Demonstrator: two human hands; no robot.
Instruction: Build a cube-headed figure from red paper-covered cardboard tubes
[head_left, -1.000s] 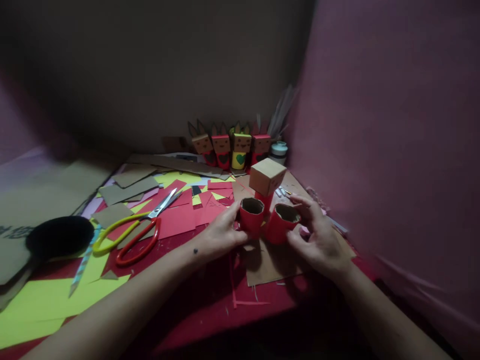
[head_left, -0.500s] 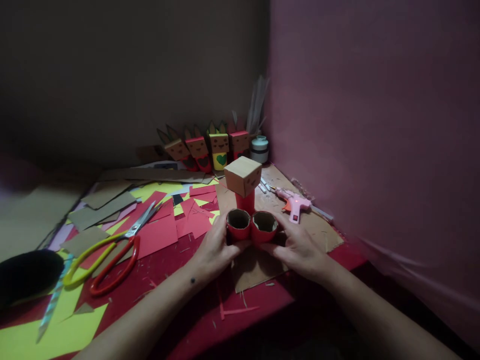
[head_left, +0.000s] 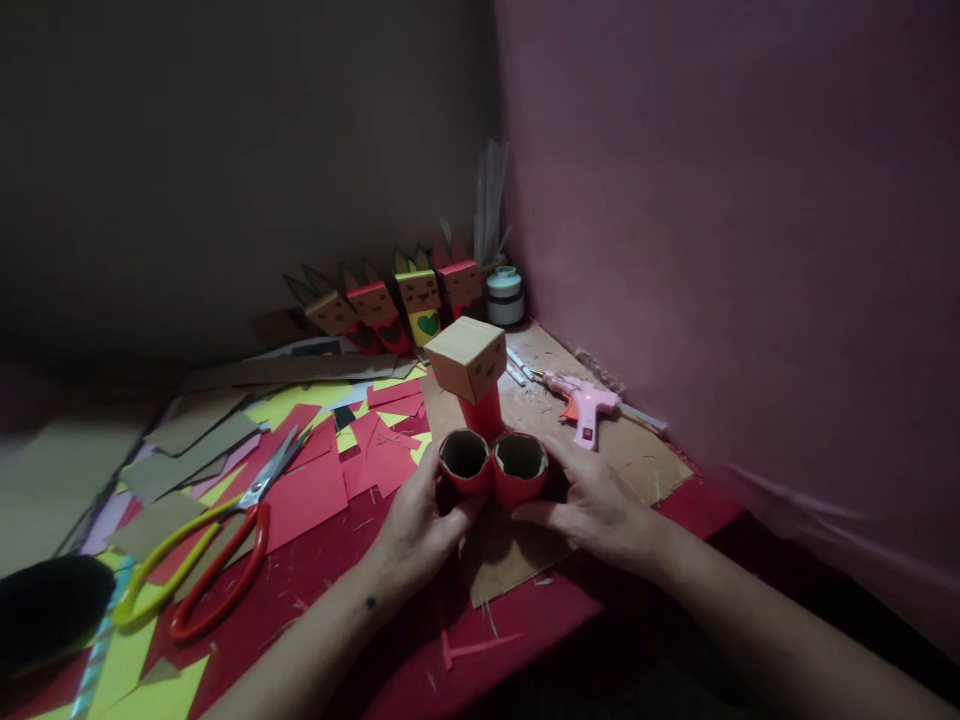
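Two short red-covered cardboard tubes stand side by side and touch, their open tops facing up. My left hand [head_left: 427, 515] is wrapped round the left tube [head_left: 466, 480], thumb across its front. Round the right tube [head_left: 520, 487] curl the fingers of my right hand [head_left: 596, 505]. Just behind them stands a cardboard figure [head_left: 466, 362], with a box head, a drawn face and a red tube body. A piece of brown cardboard [head_left: 517, 560] lies beneath the tubes.
Scissors [head_left: 225, 550] with yellow and red handles lie on paper scraps [head_left: 307, 495] to the left. A pink glue gun [head_left: 589, 405] rests at the right. Several finished figures [head_left: 416, 295] and a pale jar [head_left: 505, 295] stand at the back. A pink wall [head_left: 712, 250] borders the right side.
The view has shifted slightly, so most things sit lower and further left. Both tubes stay side by side in my hands.
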